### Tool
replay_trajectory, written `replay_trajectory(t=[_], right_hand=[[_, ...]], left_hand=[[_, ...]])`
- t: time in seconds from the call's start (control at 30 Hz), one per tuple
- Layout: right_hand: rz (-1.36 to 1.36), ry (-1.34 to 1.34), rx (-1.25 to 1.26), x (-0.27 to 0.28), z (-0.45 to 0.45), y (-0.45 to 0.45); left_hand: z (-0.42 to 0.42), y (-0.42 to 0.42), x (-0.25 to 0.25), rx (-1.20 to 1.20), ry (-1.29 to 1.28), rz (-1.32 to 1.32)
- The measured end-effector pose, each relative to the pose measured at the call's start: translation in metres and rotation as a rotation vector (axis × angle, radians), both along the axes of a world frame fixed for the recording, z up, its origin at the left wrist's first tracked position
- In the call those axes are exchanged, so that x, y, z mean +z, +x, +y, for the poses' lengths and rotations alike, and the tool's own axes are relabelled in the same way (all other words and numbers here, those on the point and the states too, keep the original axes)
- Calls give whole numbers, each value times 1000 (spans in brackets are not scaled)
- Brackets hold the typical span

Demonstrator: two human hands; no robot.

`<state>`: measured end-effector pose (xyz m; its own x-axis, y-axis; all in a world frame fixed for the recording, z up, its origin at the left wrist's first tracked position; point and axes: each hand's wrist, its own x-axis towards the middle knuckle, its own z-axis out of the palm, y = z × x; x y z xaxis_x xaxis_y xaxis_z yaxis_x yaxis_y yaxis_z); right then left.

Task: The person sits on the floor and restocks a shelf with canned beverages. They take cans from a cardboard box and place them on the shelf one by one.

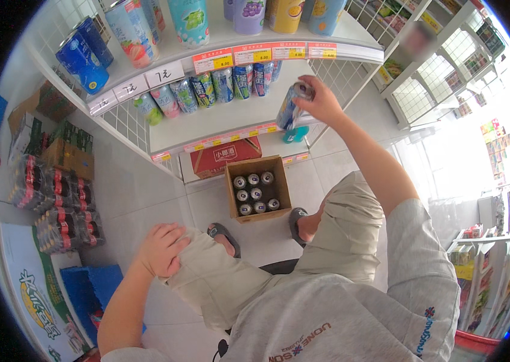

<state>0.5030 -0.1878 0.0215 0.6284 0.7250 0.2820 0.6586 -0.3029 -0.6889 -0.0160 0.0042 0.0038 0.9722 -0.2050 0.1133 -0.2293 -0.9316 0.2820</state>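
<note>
My right hand (pixel 320 102) grips a tall blue and silver drink can (pixel 289 108) near its top rim. The can tilts slightly over the front right part of the middle shelf (pixel 232 118); I cannot tell whether its base touches the shelf. Along that shelf's back stands a row of colourful drink cans (pixel 205 89). My left hand (pixel 164 248) rests on my left knee and holds nothing. Between my feet and the shelf sits an open cardboard box (pixel 233 199) on the floor, holding several upright cans (pixel 256 194), with a gap at its right side.
The upper shelf (pixel 178 58) carries larger cans and price tags. A red carton (pixel 225 156) and a teal object (pixel 295 135) occupy the bottom shelf. Wrapped bottle packs (pixel 63 226) are stacked at left. A wire-sided rack (pixel 436 86) stands at upper right, near a person (pixel 417 40).
</note>
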Motion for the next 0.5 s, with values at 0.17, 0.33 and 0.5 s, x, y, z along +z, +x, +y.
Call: replay_trajectory(t=[0.17, 0.33, 0.5], right_hand=[[-69, -17, -108, -8, 31, 43], [-127, 11, -218, -23, 70, 76], [-140, 3, -368, -26, 117, 64]], left_hand=[[4, 7, 1, -17, -16, 39], [7, 8, -2, -20, -48, 37], [8, 0, 2, 0, -71, 61]])
